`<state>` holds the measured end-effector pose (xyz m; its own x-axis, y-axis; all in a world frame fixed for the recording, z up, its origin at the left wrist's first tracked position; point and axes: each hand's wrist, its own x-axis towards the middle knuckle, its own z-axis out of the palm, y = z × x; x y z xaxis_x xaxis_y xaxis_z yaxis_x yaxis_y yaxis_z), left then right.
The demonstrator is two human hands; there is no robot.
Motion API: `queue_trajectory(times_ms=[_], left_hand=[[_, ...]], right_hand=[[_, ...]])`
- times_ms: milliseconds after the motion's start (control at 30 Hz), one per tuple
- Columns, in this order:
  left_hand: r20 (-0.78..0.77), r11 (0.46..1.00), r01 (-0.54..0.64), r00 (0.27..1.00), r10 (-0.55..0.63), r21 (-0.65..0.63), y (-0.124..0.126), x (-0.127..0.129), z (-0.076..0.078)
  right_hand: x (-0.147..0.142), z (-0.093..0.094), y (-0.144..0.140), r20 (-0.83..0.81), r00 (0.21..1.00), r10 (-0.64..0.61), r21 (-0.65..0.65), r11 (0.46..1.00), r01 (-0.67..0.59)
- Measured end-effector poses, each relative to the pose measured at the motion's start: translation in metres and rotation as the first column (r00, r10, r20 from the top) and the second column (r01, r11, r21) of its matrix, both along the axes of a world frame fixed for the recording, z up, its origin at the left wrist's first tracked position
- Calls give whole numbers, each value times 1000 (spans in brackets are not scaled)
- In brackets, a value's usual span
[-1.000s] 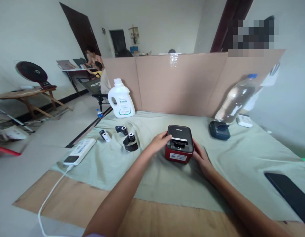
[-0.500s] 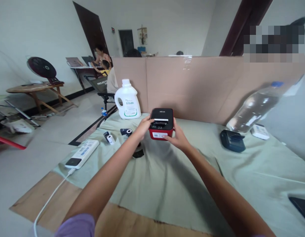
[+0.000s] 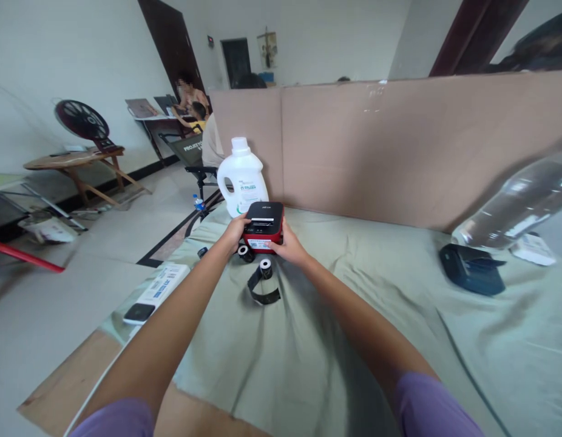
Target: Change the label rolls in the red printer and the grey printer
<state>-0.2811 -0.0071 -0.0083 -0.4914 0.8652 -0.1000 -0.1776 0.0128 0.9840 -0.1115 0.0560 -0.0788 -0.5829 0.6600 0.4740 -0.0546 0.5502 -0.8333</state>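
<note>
Two hands grip one small red-and-black label printer (image 3: 263, 226), head view. Left hand (image 3: 234, 230) closes on its 9 o'clock side; right hand (image 3: 287, 246) closes on its 3 o'clock side. Printer is at arm's length over green cloth (image 3: 354, 315). White jug (image 3: 241, 177) stands just beyond it, at 11 o'clock. Two label rolls (image 3: 265, 268) lie below it, near 6 o'clock. Dark blue device (image 3: 472, 277) sits well apart at 3 o'clock. Power bank (image 3: 159, 292) lies at 8 o'clock.
</note>
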Motion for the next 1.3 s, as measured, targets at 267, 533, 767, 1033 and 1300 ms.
queue_trajectory(times_ms=[267,533,767,1033,1300], left_hand=[[-54,999,-11,999,8,-51,7,-9,-4],[-616,960,-172,739,274,221,-18,74,12],[-869,810,562,304,-390,-167,-65,274,-34],[-850,597,631,-210,-484,-495,-128,349,-65],[-862,631,596,-247,-443,-496,-134,348,-65]], right_hand=[[-10,1,1,5,999,-39,-32,999,39],[131,-2,-36,254,935,-247,65,969,238],[395,-5,-90,354,489,-797,287,590,754],[492,5,-76,474,-5,-881,341,179,923],[445,26,-23,620,25,-784,321,283,904]])
